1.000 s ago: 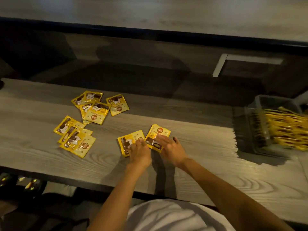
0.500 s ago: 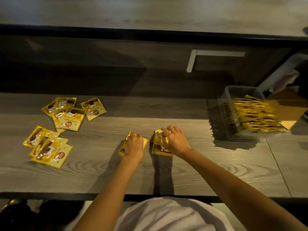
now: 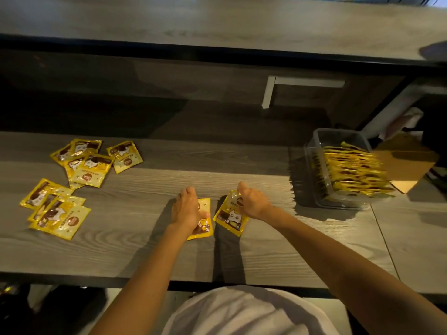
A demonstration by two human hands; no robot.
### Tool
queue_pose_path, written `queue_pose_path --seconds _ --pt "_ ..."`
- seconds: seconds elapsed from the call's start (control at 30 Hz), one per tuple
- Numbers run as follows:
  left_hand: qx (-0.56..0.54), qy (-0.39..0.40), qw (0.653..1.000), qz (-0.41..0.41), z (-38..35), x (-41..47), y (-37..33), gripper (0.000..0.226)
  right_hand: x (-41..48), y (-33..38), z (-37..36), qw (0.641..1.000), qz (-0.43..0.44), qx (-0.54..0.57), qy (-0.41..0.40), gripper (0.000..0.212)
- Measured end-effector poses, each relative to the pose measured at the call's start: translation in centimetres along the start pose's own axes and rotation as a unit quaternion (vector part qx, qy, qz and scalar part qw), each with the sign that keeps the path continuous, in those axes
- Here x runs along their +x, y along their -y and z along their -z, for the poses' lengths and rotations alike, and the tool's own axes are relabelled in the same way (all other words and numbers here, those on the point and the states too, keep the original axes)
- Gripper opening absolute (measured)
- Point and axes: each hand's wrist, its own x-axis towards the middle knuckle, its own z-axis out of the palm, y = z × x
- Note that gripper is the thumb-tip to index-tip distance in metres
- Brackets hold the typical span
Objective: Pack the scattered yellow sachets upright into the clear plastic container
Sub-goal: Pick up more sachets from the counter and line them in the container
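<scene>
Both forearms reach forward from a white shirt point(image 3: 242, 313) over the near edge of the grey wood-grain desk point(image 3: 145, 250), and the hands work side by side near its middle.

The left hand point(image 3: 187, 209) lies knuckles-up over the left sachet point(image 3: 205, 220). Its fingers curl down at the far edge and its thumb is laid across the yellow face, so it grips that packet. Only the right and lower parts of the packet show past the palm.

The right hand point(image 3: 252, 201) is bent inward at the wrist. Its fingers are bunched into a pinch on the top of the right sachet point(image 3: 231, 217), which hangs tilted with its printed face toward the camera and its lower corner at the desk. The 2 packets are just beside each other, not touching.

The clear plastic container point(image 3: 314, 143) stands on the desk to the right, well apart from the hands. A row of packed sachets point(image 3: 355, 170) stands on edge inside it. A brown cardboard piece point(image 3: 408, 163) lies just behind it.

On the left, loose sachets lie flat in 2 overlapping heaps: a far heap point(image 3: 94, 163) of about 5 and a near heap point(image 3: 58, 211) of about 4.
</scene>
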Motion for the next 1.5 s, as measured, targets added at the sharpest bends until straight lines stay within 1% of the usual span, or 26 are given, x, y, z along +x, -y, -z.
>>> queue_pose_path --seconds 0.07,0.13,0.2,0.27,0.37,0.5,0.67,0.73,0.8,0.93,1.1,1.37,1.43,1.5 --pt "-0.016 0.004 1.000 0.001 0.3 0.0 -1.3 0.054 -0.3 -0.9 1.0 1.000 0.009 -0.008 -0.006 0.042" --pt "-0.037 0.002 0.999 -0.015 0.8 0.2 -2.8 0.036 -0.7 -1.9 2.2 1.000 0.012 0.001 -0.029 0.038" --pt "-0.060 -0.007 0.997 -0.039 1.3 0.4 -4.5 0.023 -1.1 -3.2 3.7 0.998 0.010 0.026 -0.062 0.035" --pt "-0.076 -0.028 0.994 -0.066 2.0 0.6 -6.6 0.015 -1.4 -4.6 5.2 0.993 0.011 0.045 -0.111 0.031" --pt "-0.121 -0.071 0.986 -0.090 3.5 0.7 -10.4 0.015 -2.3 -6.7 7.9 0.977 0.009 0.085 -0.194 0.026" --pt "-0.169 -0.131 0.968 -0.135 5.3 0.7 -16.0 0.016 -3.4 -9.7 11.3 0.946 0.019 0.130 -0.295 0.021" --pt "-0.196 -0.223 0.936 -0.190 6.2 -0.3 -21.9 0.020 -5.1 -13.9 14.9 0.894 0.042 0.156 -0.419 0.022" --pt "-0.210 -0.236 0.924 -0.218 6.0 -0.4 -24.0 0.018 -5.5 -15.9 15.8 0.876 0.063 0.151 -0.455 0.023" --pt "-0.219 -0.241 0.914 -0.243 5.6 -0.4 -26.0 0.018 -5.8 -18.0 16.4 0.867 0.069 0.147 -0.472 0.024" --pt "-0.209 -0.236 0.906 -0.281 4.5 0.2 -29.6 0.017 -5.6 -22.2 17.0 0.868 0.044 0.133 -0.476 0.027" --pt "-0.192 -0.203 0.908 -0.313 2.6 1.1 -33.0 0.016 -4.7 -25.6 17.2 0.895 0.025 0.123 -0.428 0.027" --pt "-0.141 -0.147 0.932 -0.299 0.6 2.8 -35.5 0.019 -2.8 -28.6 16.5 0.932 0.016 0.116 -0.342 0.020" --pt "-0.129 -0.126 0.938 -0.295 0.3 3.2 -35.8 0.024 -2.3 -29.0 16.7 0.941 0.008 0.103 -0.322 0.026" --pt "-0.126 -0.083 0.946 -0.287 0.0 3.8 -36.0 0.031 -1.7 -29.1 16.9 0.957 -0.010 0.066 -0.283 0.033"
